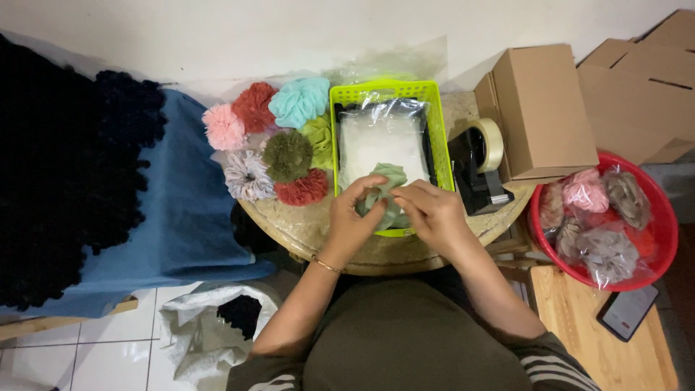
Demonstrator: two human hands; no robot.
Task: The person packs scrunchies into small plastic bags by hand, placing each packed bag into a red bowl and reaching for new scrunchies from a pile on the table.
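A big blue cloth (181,217) is draped off the left edge of the round counter (304,232), with a heap of black fluffy stuff (58,181) piled over it. At the right edge a plain cardboard box (539,112) is parked, and just past that edge a red basin (655,239) is filled with bagged scrunchies (pink, grey, brownish). In the middle of the counter a lime green basket (441,137) is set, with clear plastic bags (384,137) stacked inside. A cluster of loose scrunchies (279,141) is laid out on the left half, touching the basket's left wall. A black tape dispenser (478,163) is wedged between basket and box. A phone (626,311) is left on the wooden stool below the basin.

At the near edge of the basket, a pale green scrunchie (387,185) is being held by both: the left hand (355,217) is pinched onto its left side, the right hand (434,213) is closed on its right side.
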